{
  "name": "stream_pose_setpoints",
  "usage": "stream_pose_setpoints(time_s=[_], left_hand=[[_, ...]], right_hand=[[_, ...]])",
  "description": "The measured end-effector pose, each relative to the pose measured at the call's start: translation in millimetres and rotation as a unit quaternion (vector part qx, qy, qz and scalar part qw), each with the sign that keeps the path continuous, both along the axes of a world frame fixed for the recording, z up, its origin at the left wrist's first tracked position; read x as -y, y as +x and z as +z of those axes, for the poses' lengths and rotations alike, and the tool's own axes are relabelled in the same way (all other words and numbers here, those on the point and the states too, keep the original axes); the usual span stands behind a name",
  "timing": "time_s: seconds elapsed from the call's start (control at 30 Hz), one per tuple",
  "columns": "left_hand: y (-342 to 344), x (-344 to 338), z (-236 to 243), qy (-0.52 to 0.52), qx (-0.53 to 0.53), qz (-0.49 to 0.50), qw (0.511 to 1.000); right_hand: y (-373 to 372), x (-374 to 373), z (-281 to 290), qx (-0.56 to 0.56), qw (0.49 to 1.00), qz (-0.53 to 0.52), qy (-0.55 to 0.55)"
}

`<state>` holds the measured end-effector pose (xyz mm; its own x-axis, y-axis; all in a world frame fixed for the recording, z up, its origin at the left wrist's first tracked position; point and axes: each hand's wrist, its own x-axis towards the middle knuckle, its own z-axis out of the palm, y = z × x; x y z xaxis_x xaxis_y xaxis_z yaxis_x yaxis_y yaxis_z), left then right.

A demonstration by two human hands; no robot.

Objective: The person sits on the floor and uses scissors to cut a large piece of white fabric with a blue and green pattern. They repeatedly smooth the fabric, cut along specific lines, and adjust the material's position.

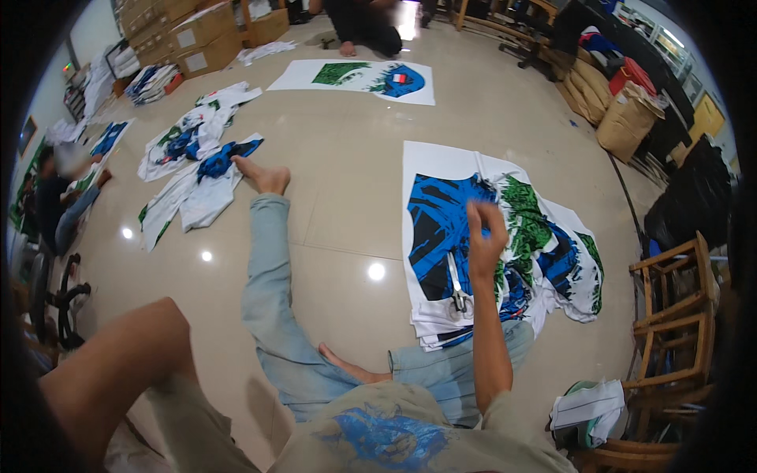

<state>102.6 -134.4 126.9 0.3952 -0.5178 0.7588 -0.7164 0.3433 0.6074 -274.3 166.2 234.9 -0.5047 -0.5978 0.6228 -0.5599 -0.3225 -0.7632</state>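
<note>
My right hand [487, 236] is over a stack of printed fabric pieces on the floor, to the right of my legs. Its fingers are curled together, and I cannot make out whether they pinch anything. Under and around it lies a white fabric sheet with a blue and black panel [441, 213]. A bunched green and white printed piece [520, 209] spreads to the right of it. A pair of scissors [456, 280] rests on the blue panel, left of my wrist. My left arm [118, 370] bends at the elbow, and its hand is out of the picture.
Crumpled printed fabric [205, 158] lies by my foot. Another printed sheet [355, 81] is spread farther off, near a crouching person [363, 27]. Cardboard boxes [205, 47] stand far left, where another person sits. Paper sacks [628, 118] and a wooden stool frame [674, 307] line the right.
</note>
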Motion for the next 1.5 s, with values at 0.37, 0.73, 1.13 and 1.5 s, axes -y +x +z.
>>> stream_pose_setpoints(time_s=[0.37,0.73,1.13,1.5], left_hand=[[-5.1,18.9,8.4,-0.027,-0.04,0.004,0.999],[5.8,15.3,7.5,-0.011,-0.033,0.002,0.999],[-17.8,5.7,17.2,0.003,-0.031,-0.018,0.999],[-22.9,2.0,12.0,0.039,-0.022,-0.04,0.998]], right_hand=[[20.6,-11.1,222.2,-0.202,0.923,0.078,-0.318],[-43.3,-102.6,-73.5,-0.112,0.975,0.077,0.173],[-54.7,-161.6,-185.4,-0.007,0.969,0.059,0.24],[-44.2,-139.2,-152.3,0.127,0.957,0.043,0.259]])
